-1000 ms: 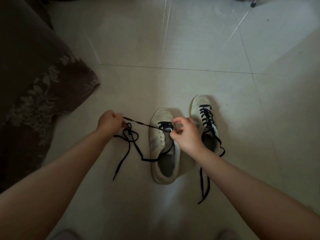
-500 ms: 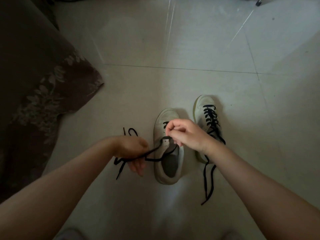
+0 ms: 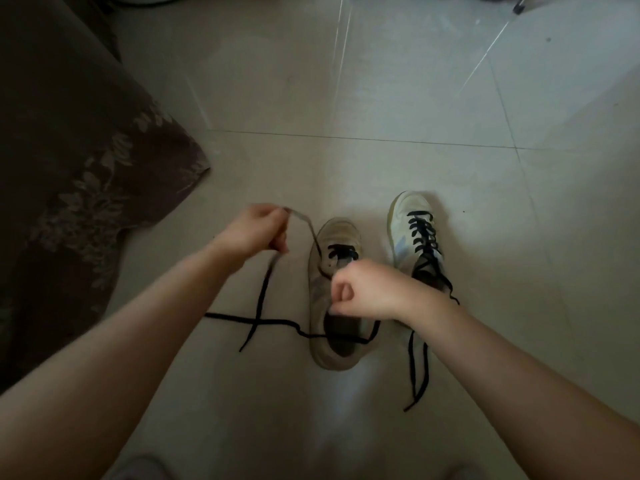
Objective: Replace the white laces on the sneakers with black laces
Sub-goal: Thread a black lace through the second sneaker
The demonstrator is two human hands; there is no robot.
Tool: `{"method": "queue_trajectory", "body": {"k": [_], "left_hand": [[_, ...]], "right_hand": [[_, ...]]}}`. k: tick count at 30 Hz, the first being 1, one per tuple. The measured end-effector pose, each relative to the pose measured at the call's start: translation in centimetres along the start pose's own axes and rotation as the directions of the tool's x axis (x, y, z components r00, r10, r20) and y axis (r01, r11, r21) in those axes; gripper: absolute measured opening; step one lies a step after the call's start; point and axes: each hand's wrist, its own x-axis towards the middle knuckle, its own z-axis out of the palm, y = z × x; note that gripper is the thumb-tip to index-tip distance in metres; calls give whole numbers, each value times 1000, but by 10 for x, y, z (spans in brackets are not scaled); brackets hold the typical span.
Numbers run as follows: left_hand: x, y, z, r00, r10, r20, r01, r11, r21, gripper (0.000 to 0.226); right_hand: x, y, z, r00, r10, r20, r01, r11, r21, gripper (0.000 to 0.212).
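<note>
Two white sneakers stand on the tiled floor. The right sneaker is laced with a black lace whose ends trail toward me. The left sneaker has a black lace threaded through only its front eyelets. My left hand pinches one strand of that lace, raised up and to the left of the shoe. My right hand is curled over the middle of the left sneaker and grips its tongue or upper. The other strand lies across the shoe's opening and out onto the floor at the left.
A dark floral fabric, a sofa cover or blanket, fills the left side and reaches the floor. Pale floor tiles stretch beyond the shoes. A thin metal leg tip shows at the top right.
My left hand has risen from low beside the shoe up and leftward, drawing the lace strand out through an eyelet. My right hand has shifted down onto the shoe's middle.
</note>
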Motion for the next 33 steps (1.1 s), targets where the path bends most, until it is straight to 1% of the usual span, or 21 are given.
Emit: {"method": "queue_trajectory", "body": {"k": [1, 2, 4, 5, 6, 8, 9, 11, 12, 13, 14, 15, 17, 19, 23, 26, 29, 30, 31, 32, 33], "left_hand": [[-2, 17, -2, 991, -64, 117, 90, 970, -228, 30], [-5, 31, -2, 968, -67, 242, 160, 909, -385, 29], [-12, 52, 2, 898, 19, 440, 245, 808, -536, 28], [-15, 59, 6, 869, 66, 490, 267, 772, -577, 28], [-18, 64, 10, 854, 108, 508, 271, 742, -613, 28], [-17, 67, 17, 872, 155, 464, 218, 726, -652, 29], [-15, 65, 19, 896, 156, 416, 163, 755, -635, 31], [-13, 55, 16, 931, 136, 338, 51, 869, -492, 42], [-14, 48, 13, 931, 136, 340, 4, 925, -380, 51], [-17, 41, 11, 914, 149, 376, -46, 962, -270, 56], [-21, 33, 12, 891, 166, 423, -94, 978, -187, 54], [-25, 26, 15, 873, 188, 449, -137, 980, -145, 44], [-28, 14, 25, 884, 235, 404, -201, 972, -124, 23], [-26, 4, 33, 907, 238, 346, -224, 971, -80, 19], [-25, -6, 37, 914, 167, 369, -210, 974, 81, 21], [-23, -9, 37, 918, 176, 355, -278, 923, 264, 26], [-20, -15, 36, 922, 195, 334, -353, 776, 522, 29], [-20, -16, 35, 925, 208, 317, -360, 746, 561, 27], [-19, -17, 35, 930, 215, 297, -352, 747, 564, 25], [-19, -18, 35, 939, 216, 268, -331, 775, 538, 22], [-18, -18, 36, 956, 195, 217, -278, 836, 474, 19]], "right_hand": [[3, -4, 3, 987, -46, -156, 41, 999, -34, 22], [6, -9, 5, 960, -70, -270, 74, 997, 6, 31], [12, -22, 5, 933, -38, -359, 132, 962, 240, 46], [15, -26, 4, 929, -23, -368, 155, 931, 331, 44], [16, -30, 3, 932, -23, -361, 169, 910, 378, 38], [17, -33, -1, 935, -45, -351, 208, 872, 443, 23], [16, -33, -4, 933, -34, -359, 226, 831, 508, 22], [13, -30, -12, 916, 41, -399, 248, 724, 644, 25], [12, -26, -17, 901, 90, -425, 260, 672, 693, 25], [10, -22, -24, 881, 136, -454, 271, 641, 718, 26], [10, -17, -29, 860, 166, -482, 286, 627, 725, 27], [11, -13, -34, 846, 182, -501, 306, 603, 737, 28], [13, -7, -40, 837, 209, -506, 356, 495, 792, 31], [16, -4, -45, 827, 240, -509, 394, 399, 828, 34], [14, -1, -56, 795, 298, -529, 477, 232, 848, 36], [11, 0, -59, 776, 333, -536, 505, 181, 844, 36], [14, 2, -57, 777, 363, -514, 498, 145, 855, 36], [14, 3, -55, 782, 366, -504, 493, 129, 860, 35], [15, 3, -53, 790, 364, -493, 490, 108, 865, 34], [16, 4, -51, 800, 358, -481, 484, 87, 870, 33], [16, 4, -49, 811, 347, -471, 478, 71, 876, 29]]}}
